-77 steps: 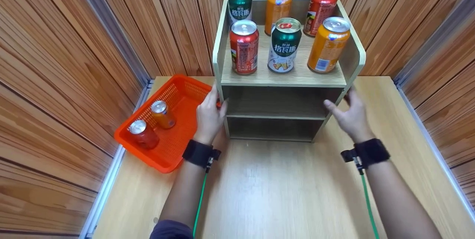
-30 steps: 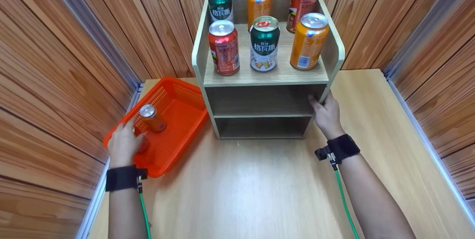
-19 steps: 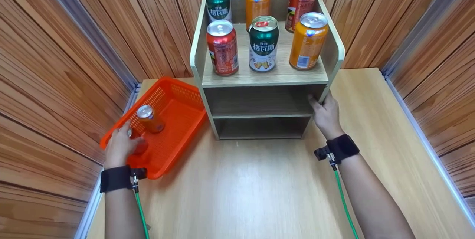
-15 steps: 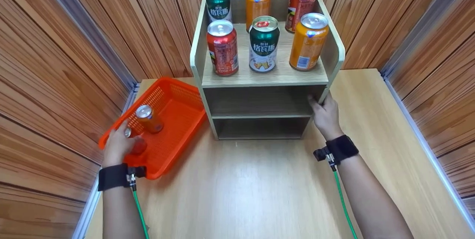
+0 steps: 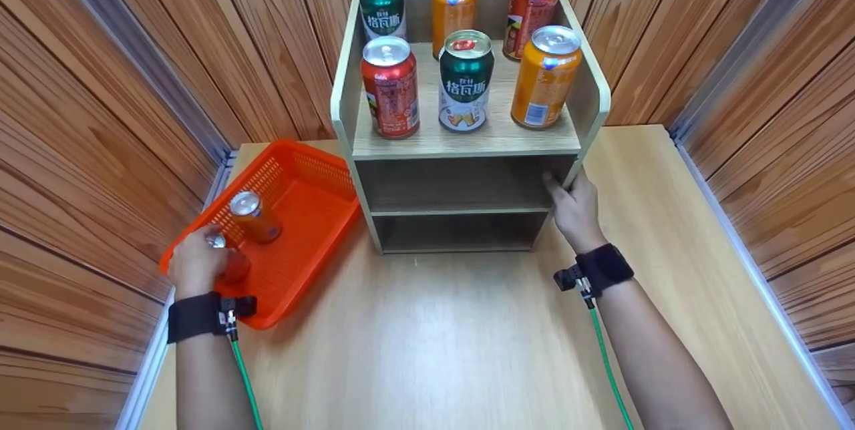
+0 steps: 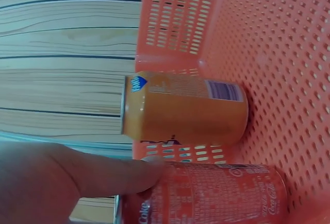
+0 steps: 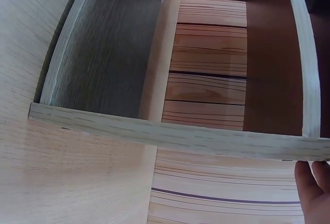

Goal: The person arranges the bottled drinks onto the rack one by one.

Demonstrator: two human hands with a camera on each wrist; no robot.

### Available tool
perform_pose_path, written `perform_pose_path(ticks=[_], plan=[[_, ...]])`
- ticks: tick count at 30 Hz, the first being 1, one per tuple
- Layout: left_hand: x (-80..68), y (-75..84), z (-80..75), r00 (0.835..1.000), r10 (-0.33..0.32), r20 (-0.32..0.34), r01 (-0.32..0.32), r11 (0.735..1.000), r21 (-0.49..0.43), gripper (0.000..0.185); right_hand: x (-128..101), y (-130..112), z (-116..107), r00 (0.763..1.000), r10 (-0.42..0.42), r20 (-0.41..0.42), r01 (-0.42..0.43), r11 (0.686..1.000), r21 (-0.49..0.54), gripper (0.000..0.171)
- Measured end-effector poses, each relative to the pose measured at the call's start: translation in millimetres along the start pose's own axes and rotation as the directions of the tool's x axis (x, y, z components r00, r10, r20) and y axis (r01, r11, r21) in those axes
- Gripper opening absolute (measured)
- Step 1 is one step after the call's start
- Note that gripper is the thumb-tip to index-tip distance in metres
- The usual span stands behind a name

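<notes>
At the left, my left hand (image 5: 198, 260) grips a red Coca-Cola can (image 5: 235, 266) that stands in the orange plastic basket (image 5: 294, 236). In the left wrist view one digit presses against the upper part of this Coca-Cola can (image 6: 221, 195); its other side is out of frame. Just beyond stands an orange Fanta can (image 5: 256, 218), apart from the hand. My right hand (image 5: 578, 209) holds the right side panel of a small wooden shelf (image 5: 467, 153), thumb on the inner side. In the right wrist view only fingertips (image 7: 309, 183) show, against the panel.
On the shelf's top board stand two rows of cans: red cans (image 5: 391, 99), green kvass cans (image 5: 465, 93) and orange cans (image 5: 546, 86). Two lower compartments (image 5: 454, 186) face front. Wood-patterned walls (image 5: 87, 149) enclose the table (image 5: 427, 336); the basket lies close to the left wall.
My left hand has left the shelf's left side, moved into the basket and closed round the Coca-Cola can. My right hand now holds the shelf's right panel. The view has shifted slightly.
</notes>
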State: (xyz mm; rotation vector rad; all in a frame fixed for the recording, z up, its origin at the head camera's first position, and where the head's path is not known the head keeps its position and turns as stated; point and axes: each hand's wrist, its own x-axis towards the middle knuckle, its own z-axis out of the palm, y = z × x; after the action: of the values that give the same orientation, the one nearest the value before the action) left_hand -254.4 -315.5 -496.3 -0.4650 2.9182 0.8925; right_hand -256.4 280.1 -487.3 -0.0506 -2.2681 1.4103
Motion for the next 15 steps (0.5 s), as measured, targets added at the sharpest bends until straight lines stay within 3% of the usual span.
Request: perform_pose_path(ticks=[7,15], plan=[[-15.7,5.2,-6.2,0.987,-0.005,-0.163,0.003,1.0,-0.01,0.063,0.3,-1.0,0.7,1.0,0.005,-0.008,-0.005,1.0,-0.002,0.039],[-37.1,26.1,-25.5,0.969,0.018,-0.246,-0.037,0.997,-0.073,0.065,0.2,1.6,1.1,1.0,0.014,-0.007,-0.014,1.0,0.014,0.042]])
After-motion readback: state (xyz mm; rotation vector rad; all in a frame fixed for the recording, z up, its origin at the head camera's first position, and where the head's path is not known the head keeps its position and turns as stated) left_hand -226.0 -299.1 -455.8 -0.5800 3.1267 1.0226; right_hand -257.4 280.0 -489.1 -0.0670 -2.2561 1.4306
